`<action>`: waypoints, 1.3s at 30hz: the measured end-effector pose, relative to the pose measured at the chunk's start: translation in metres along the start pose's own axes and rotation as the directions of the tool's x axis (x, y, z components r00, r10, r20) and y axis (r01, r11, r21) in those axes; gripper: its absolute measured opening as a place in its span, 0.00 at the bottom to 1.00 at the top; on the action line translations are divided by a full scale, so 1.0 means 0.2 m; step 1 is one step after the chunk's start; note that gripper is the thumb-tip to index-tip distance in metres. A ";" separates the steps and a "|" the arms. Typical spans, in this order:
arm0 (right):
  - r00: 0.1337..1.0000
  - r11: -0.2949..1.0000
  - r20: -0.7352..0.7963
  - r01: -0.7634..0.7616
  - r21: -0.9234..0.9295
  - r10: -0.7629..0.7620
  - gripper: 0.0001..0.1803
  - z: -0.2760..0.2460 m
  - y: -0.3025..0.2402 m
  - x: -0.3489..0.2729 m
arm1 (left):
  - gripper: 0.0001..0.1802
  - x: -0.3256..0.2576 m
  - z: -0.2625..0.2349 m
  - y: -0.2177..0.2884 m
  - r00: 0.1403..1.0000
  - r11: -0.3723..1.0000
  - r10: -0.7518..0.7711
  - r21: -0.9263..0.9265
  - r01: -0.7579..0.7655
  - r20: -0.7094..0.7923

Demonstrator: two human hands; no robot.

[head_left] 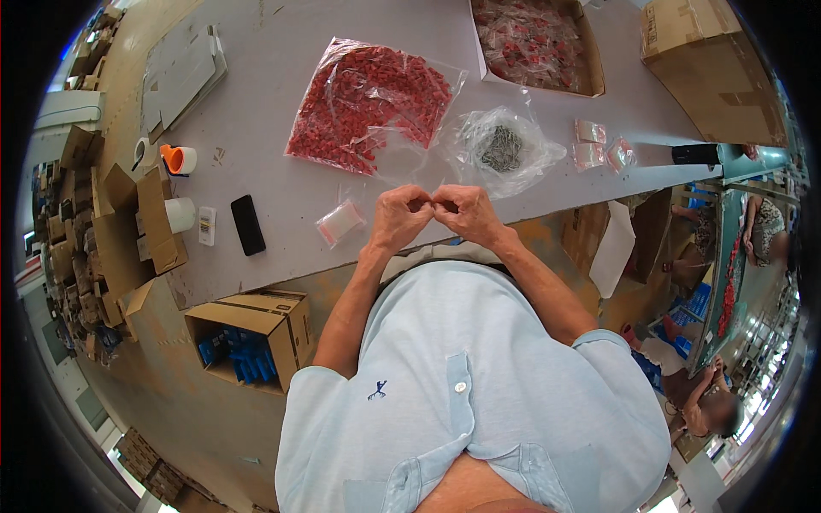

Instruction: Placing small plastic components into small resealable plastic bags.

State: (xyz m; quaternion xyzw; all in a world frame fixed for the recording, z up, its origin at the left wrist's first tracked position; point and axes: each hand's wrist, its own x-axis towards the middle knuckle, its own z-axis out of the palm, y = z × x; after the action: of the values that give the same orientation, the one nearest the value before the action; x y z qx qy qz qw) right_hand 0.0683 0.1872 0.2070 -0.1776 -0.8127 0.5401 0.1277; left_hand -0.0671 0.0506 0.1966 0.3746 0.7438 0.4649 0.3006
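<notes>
My left hand [398, 221] and my right hand [472, 215] meet at the table's near edge, fingertips pinched together and touching. Whatever is between the fingers is too small or hidden to make out. Just beyond them lies a large clear bag of small red pieces [368, 94], spread open toward me. Right of that, an opened plastic bag holds a heap of small dark metal pieces [501, 149]. A small clear packet with pale and red contents [340, 222] lies left of my left hand.
Farther right are several small packets [590, 156] and an open carton of bagged red pieces [530, 43]. A black phone [247, 225], tape rolls [178, 160] and flat boards [184, 81] lie left. Cardboard boxes [295, 329] stand below the table. Other people sit at right.
</notes>
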 end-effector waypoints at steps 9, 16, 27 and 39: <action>0.998 0.995 -0.016 -0.059 0.081 0.061 0.04 0.00 0.00 -0.06 | 0.05 -0.01 0.04 -0.02 0.999 0.999 -0.036 -0.018 0.036 0.029; 0.979 0.954 -0.013 -0.193 0.230 0.202 0.05 0.02 0.00 -0.09 | 0.04 -0.02 0.02 -0.10 0.973 0.956 -0.225 -0.203 0.210 -0.052; 0.924 0.799 0.017 -0.339 0.497 0.381 0.08 0.03 0.04 -0.06 | 0.07 0.00 0.04 -0.03 0.945 0.820 -0.311 -0.474 0.322 0.103; 0.930 0.836 -0.046 -0.304 0.457 0.364 0.07 0.03 0.05 -0.05 | 0.10 0.01 0.07 -0.07 0.921 0.732 -0.362 -0.567 0.378 0.146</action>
State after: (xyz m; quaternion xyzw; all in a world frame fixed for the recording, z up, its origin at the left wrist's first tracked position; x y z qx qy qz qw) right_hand 0.0759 0.1821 0.1963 -0.3179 -0.6147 0.7116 0.1212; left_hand -0.0609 0.0545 0.1784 0.1143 0.6198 0.5965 0.4969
